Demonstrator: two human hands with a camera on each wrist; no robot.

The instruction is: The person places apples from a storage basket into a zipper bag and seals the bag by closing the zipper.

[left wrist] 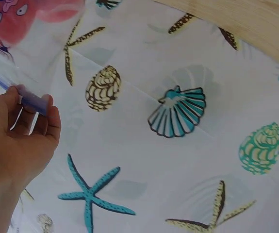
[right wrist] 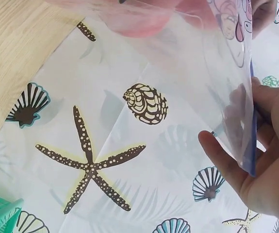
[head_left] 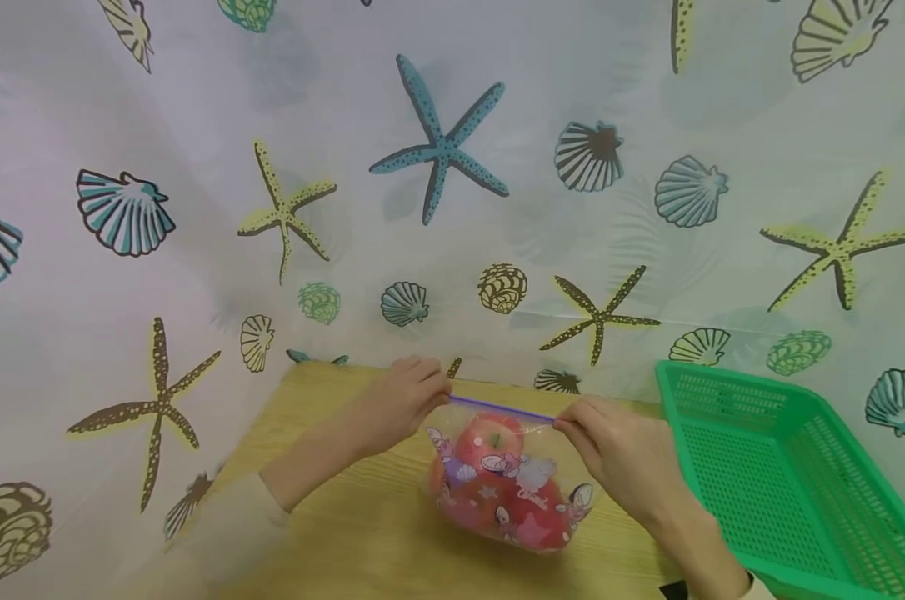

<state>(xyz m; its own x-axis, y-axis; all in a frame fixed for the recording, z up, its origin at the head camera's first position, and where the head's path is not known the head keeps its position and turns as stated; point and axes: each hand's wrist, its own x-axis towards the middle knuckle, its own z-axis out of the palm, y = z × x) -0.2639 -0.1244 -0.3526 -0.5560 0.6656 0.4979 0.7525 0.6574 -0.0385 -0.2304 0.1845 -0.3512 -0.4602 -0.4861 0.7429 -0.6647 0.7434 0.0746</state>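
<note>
A clear zip bag (head_left: 508, 517) with pink cartoon prints hangs just above or rests on the wooden table; I cannot tell which. Inside it are red and pink rounded things, one a pinkish fruit-like piece (head_left: 490, 439). My left hand (head_left: 411, 392) pinches the left end of the blue-purple zip strip (head_left: 501, 407). At the strip's other end, my right hand (head_left: 621, 446) holds the corner between thumb and fingers. The left wrist view shows the left fingers (left wrist: 52, 119) curled at the strip's end. In the right wrist view the clear plastic (right wrist: 226, 111) runs down to the right hand.
A green plastic basket (head_left: 745, 467) with perforated walls stands to the right of the bag. The light wooden tabletop (head_left: 332, 517) lies beneath. A white curtain (head_left: 332, 100) printed with starfish and shells rises behind and along the left side.
</note>
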